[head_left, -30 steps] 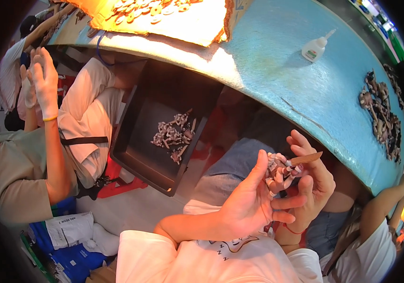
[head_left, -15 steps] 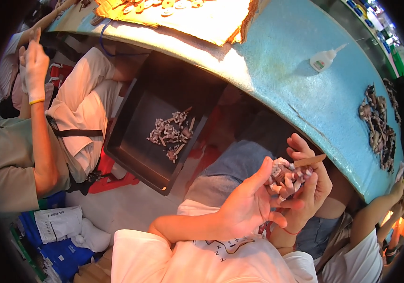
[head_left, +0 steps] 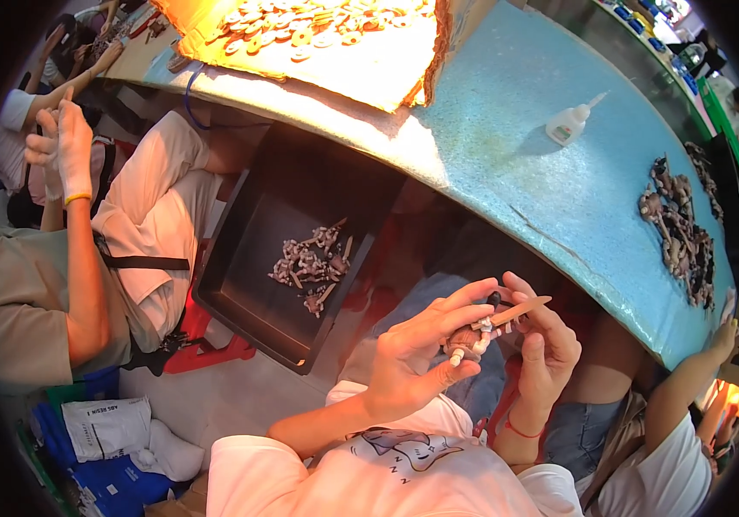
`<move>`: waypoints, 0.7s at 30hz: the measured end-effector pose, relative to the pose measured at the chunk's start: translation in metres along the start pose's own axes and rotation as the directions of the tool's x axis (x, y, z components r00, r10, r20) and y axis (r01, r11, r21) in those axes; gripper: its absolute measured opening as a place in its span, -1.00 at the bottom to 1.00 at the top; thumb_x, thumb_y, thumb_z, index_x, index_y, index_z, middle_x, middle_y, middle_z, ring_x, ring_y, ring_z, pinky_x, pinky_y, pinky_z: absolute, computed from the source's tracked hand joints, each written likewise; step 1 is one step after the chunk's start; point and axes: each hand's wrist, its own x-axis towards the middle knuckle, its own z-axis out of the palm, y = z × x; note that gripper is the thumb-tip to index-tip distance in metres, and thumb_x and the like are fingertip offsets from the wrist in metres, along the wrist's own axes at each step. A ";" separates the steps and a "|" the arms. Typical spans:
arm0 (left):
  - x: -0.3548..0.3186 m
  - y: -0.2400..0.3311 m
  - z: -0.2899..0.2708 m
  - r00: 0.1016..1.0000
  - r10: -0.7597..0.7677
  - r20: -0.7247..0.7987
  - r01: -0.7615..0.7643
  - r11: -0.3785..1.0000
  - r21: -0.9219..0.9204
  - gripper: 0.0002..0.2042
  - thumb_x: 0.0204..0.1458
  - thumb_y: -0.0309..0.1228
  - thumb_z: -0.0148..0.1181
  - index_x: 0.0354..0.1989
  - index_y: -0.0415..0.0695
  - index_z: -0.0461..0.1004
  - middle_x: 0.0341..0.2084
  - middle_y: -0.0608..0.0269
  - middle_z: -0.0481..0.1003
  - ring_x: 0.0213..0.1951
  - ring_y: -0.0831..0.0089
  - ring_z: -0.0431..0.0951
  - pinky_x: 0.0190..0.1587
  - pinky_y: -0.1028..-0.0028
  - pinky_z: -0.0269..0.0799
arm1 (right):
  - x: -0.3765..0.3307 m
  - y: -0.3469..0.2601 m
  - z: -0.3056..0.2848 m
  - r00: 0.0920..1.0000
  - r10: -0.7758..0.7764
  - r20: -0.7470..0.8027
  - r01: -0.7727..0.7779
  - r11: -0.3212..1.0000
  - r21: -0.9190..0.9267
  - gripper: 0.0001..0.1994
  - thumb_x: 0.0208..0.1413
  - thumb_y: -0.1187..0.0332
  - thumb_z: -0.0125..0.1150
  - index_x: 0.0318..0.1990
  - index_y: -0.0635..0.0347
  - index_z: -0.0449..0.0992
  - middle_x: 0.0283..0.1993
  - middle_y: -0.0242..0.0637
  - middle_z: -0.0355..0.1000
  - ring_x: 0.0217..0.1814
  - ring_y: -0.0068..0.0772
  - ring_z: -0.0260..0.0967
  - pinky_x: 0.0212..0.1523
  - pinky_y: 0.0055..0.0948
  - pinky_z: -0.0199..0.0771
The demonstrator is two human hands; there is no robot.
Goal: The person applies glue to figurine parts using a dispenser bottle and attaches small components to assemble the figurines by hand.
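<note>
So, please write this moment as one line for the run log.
left hand: holds small part | right hand: holds stick at part | tray: parts pile | table: glue bottle

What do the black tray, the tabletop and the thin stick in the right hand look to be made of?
Black tray: probably plastic, smooth with a dull sheen and moulded rim. Tabletop: a turquoise speckled, matt covering, perhaps foam or painted board; unclear. Thin stick, held by the right hand: tan and matt, likely wood or bamboo.
</note>
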 end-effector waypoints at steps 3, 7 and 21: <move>0.001 0.002 -0.002 0.995 0.100 0.005 -0.099 0.981 0.166 -0.53 -0.19 -0.64 0.23 0.01 -0.31 0.36 0.11 -0.07 0.23 -0.11 0.39 0.36 -0.13 0.46 0.34 | 0.001 -0.001 0.003 1.000 0.006 0.004 -0.006 1.000 0.000 -0.56 0.07 0.20 0.12 -0.11 0.50 0.41 -0.01 0.17 0.33 -0.01 -0.10 0.38 -0.05 -0.34 0.41; 0.000 0.006 -0.003 0.980 0.197 0.009 -0.184 0.901 0.393 -0.53 -0.31 -0.66 0.24 -0.07 -0.32 0.41 0.06 -0.08 0.30 -0.16 0.30 0.38 -0.18 0.45 0.34 | -0.001 0.003 0.007 1.000 0.025 0.016 -0.025 1.000 -0.018 -0.57 0.04 0.21 0.16 -0.10 0.48 0.42 -0.03 0.15 0.35 -0.01 -0.12 0.38 -0.08 -0.34 0.43; -0.036 -0.053 -0.157 0.826 0.340 -0.449 0.126 0.665 0.736 -0.61 -0.14 -0.57 0.19 -0.05 -0.29 0.39 -0.08 -0.06 0.42 -0.07 0.23 0.46 -0.05 0.40 0.34 | -0.010 0.033 0.009 0.987 0.131 0.095 -0.067 0.868 -0.493 -0.69 -0.01 0.55 0.12 -0.05 0.30 0.42 0.01 -0.06 0.38 -0.08 -0.20 0.42 -0.14 -0.41 0.43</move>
